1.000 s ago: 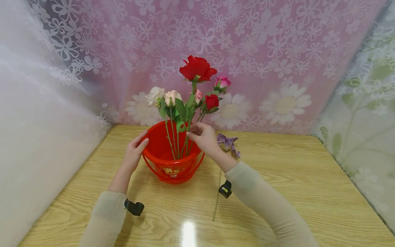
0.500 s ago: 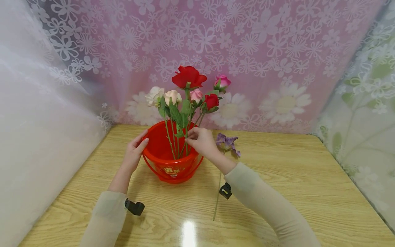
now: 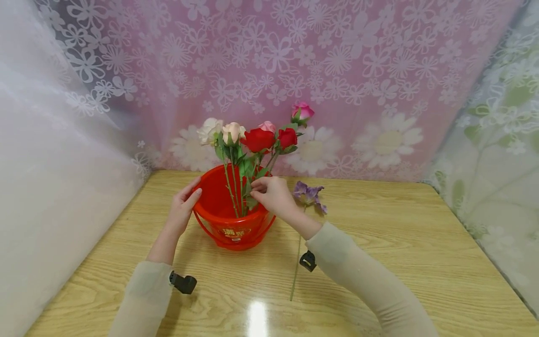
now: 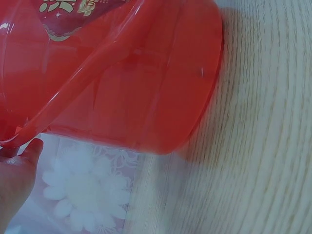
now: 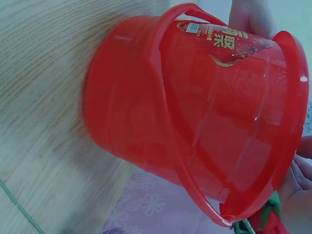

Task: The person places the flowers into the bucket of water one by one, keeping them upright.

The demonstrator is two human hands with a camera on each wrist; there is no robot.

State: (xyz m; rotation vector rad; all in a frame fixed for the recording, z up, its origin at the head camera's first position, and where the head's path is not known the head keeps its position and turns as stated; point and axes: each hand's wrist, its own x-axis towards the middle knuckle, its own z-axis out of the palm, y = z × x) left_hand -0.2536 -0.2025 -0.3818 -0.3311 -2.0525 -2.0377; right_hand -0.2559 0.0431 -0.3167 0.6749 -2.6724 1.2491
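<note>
A red plastic bucket stands upright on the wooden table, its handle hanging down at the front. At its left rim my left hand grips the edge, thumb on the near side. Over the right part of the opening, my right hand pinches the stem of a large red rose, whose lower stem is inside the bucket. Around it, a white flower, a peach rose, a pink rose, a smaller red rose and a magenta rosebud stand in the bucket, leaning outward.
A purple flower with a long thin stem lies on the table right of the bucket, partly under the right forearm. A pink floral curtain hangs behind the table, with pale sheets on both sides.
The large red rose has sunk into the bucket, its bloom dropping to the level of the others and slightly left. My right hand moved down a little; my left hand stayed on the rim.
</note>
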